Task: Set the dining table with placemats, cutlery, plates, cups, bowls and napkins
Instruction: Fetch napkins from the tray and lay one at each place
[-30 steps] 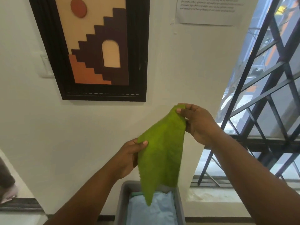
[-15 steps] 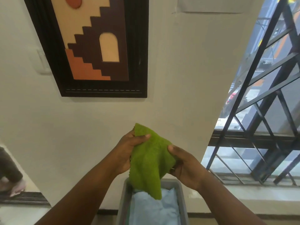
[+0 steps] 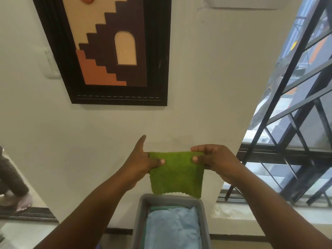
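Observation:
A green cloth napkin (image 3: 177,174) hangs spread flat in the air in front of the white wall. My left hand (image 3: 142,159) pinches its top left corner between thumb and fingers, with the index finger pointing up. My right hand (image 3: 213,159) pinches the top right corner. The napkin's lower edge hangs just above a grey bin (image 3: 142,218) that holds a folded light blue cloth (image 3: 172,229) with a darker green one showing at its far edge.
A dark-framed picture (image 3: 115,51) hangs on the wall above. A black metal window grille (image 3: 294,133) and its sill (image 3: 251,212) are at the right. At the far left edge a person's leg and foot (image 3: 12,187) rest on a step.
The napkin hung bunched from my raised right hand, then both hands gathered it. Now it is stretched flat and square between my two hands, lower and just above the bin.

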